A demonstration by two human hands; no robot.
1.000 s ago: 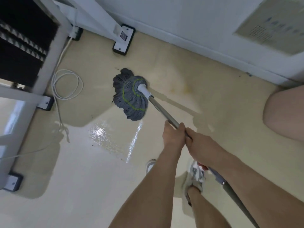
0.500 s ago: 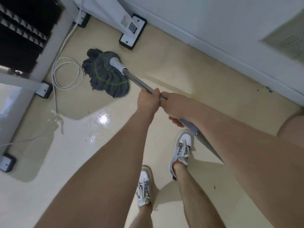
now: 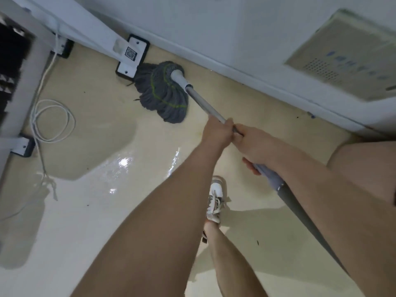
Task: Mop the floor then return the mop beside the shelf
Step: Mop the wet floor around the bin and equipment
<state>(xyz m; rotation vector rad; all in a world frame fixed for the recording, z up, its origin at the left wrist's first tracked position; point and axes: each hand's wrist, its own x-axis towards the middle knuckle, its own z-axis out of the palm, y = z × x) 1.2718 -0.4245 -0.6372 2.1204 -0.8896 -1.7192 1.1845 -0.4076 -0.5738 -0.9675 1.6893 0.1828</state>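
Swung rightward from the coiled cable, the mop head lay on the floor, touching the shelf foot by the wall. Left hand and right hand each kept a closed grip round the handle, side by side

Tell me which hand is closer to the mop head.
Left. The left hand grips the shaft nearer the mop head; the right hand grips just behind it, farther up.
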